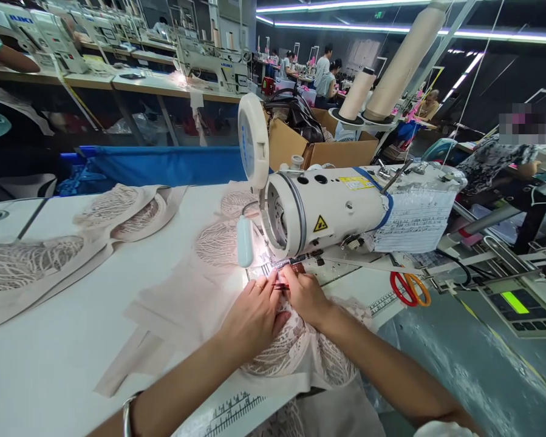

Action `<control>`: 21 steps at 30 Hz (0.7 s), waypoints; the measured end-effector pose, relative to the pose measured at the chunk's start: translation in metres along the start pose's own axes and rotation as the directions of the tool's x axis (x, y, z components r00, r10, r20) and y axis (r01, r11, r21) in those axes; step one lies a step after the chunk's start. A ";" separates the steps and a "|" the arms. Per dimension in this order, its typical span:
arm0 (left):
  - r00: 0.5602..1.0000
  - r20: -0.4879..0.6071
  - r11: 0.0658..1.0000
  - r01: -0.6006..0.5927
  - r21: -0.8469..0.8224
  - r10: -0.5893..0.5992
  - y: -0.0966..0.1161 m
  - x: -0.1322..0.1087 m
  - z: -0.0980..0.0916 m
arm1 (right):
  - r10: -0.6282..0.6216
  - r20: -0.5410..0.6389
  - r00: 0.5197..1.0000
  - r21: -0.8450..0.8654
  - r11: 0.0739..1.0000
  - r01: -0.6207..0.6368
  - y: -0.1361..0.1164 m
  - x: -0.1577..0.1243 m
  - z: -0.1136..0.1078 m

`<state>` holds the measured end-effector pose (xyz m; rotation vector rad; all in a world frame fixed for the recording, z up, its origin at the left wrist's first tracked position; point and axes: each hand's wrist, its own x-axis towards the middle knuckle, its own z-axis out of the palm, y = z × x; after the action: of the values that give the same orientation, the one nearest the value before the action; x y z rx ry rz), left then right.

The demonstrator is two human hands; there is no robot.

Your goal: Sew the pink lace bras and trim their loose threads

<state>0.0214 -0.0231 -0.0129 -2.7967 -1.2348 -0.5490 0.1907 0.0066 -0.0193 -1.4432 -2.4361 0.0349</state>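
Observation:
A pale pink lace bra [277,355] lies under both my hands at the needle end of a white sewing machine [331,209]. My left hand [254,309] presses and grips its edge, fingers together, close to the lit needle area. Beside it, my right hand [307,294] pinches the fabric with bent fingers. A thin dark piece [280,286], too small to name, shows between the fingertips. The needle and presser foot are partly hidden. A pale strip [359,264] runs in from the right toward the needle area.
More lace bra pieces [131,212] lie at left on the white table [40,382]. Red- and orange-handled scissors [409,288] sit right of the machine, near a control panel [523,306]. Thread cones [404,60] and a cardboard box [341,152] stand behind. Other people work nearby.

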 end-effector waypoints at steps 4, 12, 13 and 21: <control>1.000 -0.020 0.999 -0.006 0.041 0.007 -0.002 -0.001 0.004 | -0.062 -0.024 0.998 -0.001 0.998 0.062 0.000 -0.005 -0.003; 0.999 -0.053 0.995 0.007 0.096 -0.002 -0.003 -0.001 0.004 | -0.001 0.043 0.999 0.027 1.000 0.000 0.000 -0.006 -0.008; 0.998 -0.058 0.994 0.017 0.104 -0.011 -0.003 -0.002 0.004 | 0.007 0.052 0.999 0.027 1.000 -0.008 0.000 -0.005 -0.008; 0.998 -0.048 0.989 0.047 0.137 -0.040 -0.002 -0.004 0.008 | 0.026 0.106 0.994 0.009 1.000 -0.027 -0.002 -0.001 -0.011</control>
<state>0.0200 -0.0235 -0.0216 -2.6355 -1.2759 -0.5045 0.1928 0.0030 -0.0090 -1.5046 -2.4963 0.1333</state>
